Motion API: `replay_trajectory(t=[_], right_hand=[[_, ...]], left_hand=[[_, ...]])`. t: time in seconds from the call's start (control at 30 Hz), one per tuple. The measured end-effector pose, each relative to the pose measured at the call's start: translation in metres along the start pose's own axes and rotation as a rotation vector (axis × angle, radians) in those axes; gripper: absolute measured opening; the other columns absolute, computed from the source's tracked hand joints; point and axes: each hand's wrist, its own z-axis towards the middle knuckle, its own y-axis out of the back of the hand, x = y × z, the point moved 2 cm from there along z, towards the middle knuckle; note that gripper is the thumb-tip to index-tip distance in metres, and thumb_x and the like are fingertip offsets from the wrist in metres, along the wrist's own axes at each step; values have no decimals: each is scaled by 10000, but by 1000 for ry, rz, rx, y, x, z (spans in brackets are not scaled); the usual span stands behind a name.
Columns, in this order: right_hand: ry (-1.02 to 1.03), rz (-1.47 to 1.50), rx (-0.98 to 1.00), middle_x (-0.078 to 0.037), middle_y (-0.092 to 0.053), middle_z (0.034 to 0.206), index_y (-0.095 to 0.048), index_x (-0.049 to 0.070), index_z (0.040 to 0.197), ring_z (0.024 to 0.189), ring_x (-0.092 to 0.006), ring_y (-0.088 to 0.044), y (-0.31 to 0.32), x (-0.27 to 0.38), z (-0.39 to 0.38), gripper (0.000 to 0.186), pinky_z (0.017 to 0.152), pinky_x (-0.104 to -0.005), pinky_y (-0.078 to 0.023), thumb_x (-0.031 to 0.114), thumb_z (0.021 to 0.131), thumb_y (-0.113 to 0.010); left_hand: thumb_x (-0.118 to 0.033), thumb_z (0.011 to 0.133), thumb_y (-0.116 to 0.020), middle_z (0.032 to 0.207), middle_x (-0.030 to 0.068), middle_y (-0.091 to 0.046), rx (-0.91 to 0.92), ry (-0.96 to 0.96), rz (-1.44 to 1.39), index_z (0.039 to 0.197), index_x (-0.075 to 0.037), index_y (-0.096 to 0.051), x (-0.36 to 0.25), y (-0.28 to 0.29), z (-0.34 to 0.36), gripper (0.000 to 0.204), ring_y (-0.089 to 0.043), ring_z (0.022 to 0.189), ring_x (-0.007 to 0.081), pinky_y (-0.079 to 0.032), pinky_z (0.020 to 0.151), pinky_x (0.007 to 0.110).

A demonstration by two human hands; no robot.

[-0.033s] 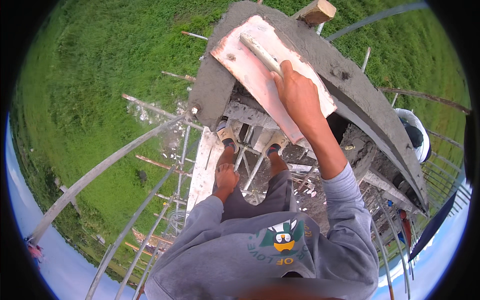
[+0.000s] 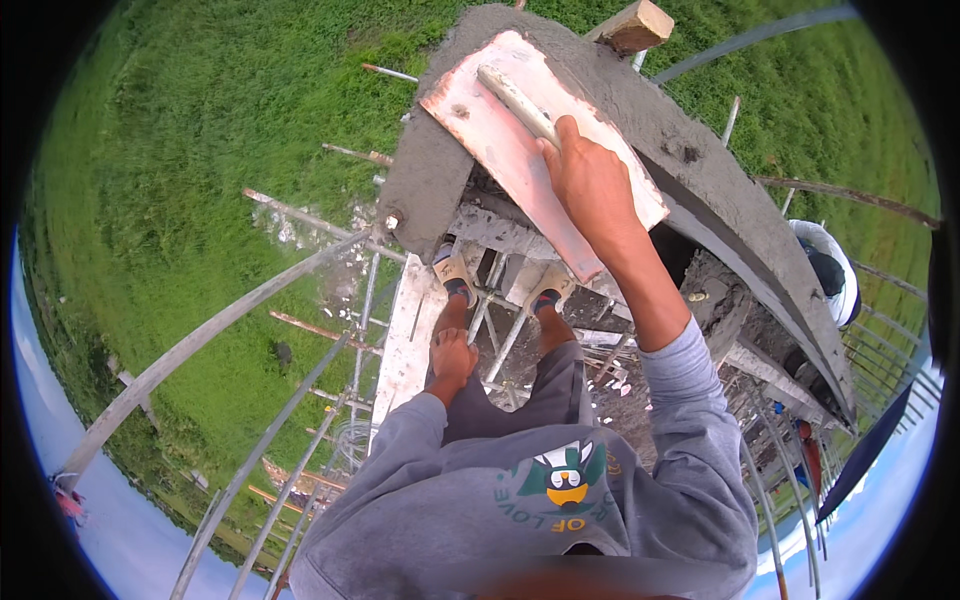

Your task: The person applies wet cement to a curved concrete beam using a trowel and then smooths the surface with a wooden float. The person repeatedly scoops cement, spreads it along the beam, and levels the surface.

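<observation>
My right hand (image 2: pixel 592 185) is closed round the pale handle of a long plastering float (image 2: pixel 590 110). The float's board is pinkish white, stained and worn at its edges. It lies across the top of a curved ledge coated in wet grey mortar (image 2: pixel 425 195), reaching over the gap on the ledge's near side. My left hand (image 2: pixel 453 355) rests on my left knee with nothing seen in it; its fingers drape over the knee and their tips are hidden.
Below are scaffold pipes (image 2: pixel 358 350) and a whitish plank (image 2: pixel 405 330) beside my sandalled feet. A squared timber end (image 2: pixel 640 25) juts out past the ledge. To the right is a white rounded object (image 2: pixel 840 270), partly hidden. Green grass (image 2: pixel 200 150) lies far beneath.
The float and my right hand have shifted very slightly left. My left hand stays on the knee.
</observation>
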Motion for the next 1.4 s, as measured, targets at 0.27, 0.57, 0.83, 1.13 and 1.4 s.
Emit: replay_trajectory(t=[0.27, 0.57, 0.83, 1.13, 1.4], right_hand=[[246, -106, -344, -240, -732, 891, -560, 6, 1089, 825, -392, -728, -15, 18, 143, 318, 702, -490, -570, 321, 1071, -515], [225, 662, -162, -294, -710, 1058, -644, -61, 1101, 909, -442, -706, 111, 10, 165, 433, 791, -491, -572, 353, 997, -568], [-306, 1414, -170, -58, -570, 784, -521, 55, 1253, 607, -149, -565, 12, -32, -92, 363, 550, -313, -500, 381, 1097, -498], [-563, 1812, 82, -5, -473, 661, -486, 121, 1182, 490, -112, -470, -140, 14, -119, 354, 474, -295, -474, 455, 1077, -535], [-599, 1808, 75, 3, -451, 665, -470, 132, 1180, 511, -113, -455, -168, 42, -66, 359, 486, -296, -470, 474, 1079, -517]], left_hand=[[-356, 915, -631, 1241, 113, -599, -155, -69, 9, 1178, -76, -649, 8, -8, -3, 384, -496, 1273, 289, -332, 1108, 496], [-350, 934, -602, 1251, 109, -602, -158, -50, -18, 1198, -81, -654, 14, -10, 0, 381, -502, 1275, 291, -329, 1123, 494], [-348, 929, -597, 1257, 113, -605, -159, -47, -80, 1206, -77, -664, 15, -8, 6, 393, -499, 1278, 299, -329, 1125, 490], [-358, 922, -614, 1239, 104, -604, -137, -87, 46, 1166, -91, -657, 18, -14, 5, 364, -502, 1278, 301, -369, 1097, 493], [-343, 931, -608, 1239, 124, -636, -117, -39, -63, 1163, -78, -675, 14, 1, 1, 359, -538, 1246, 305, -372, 1085, 510]])
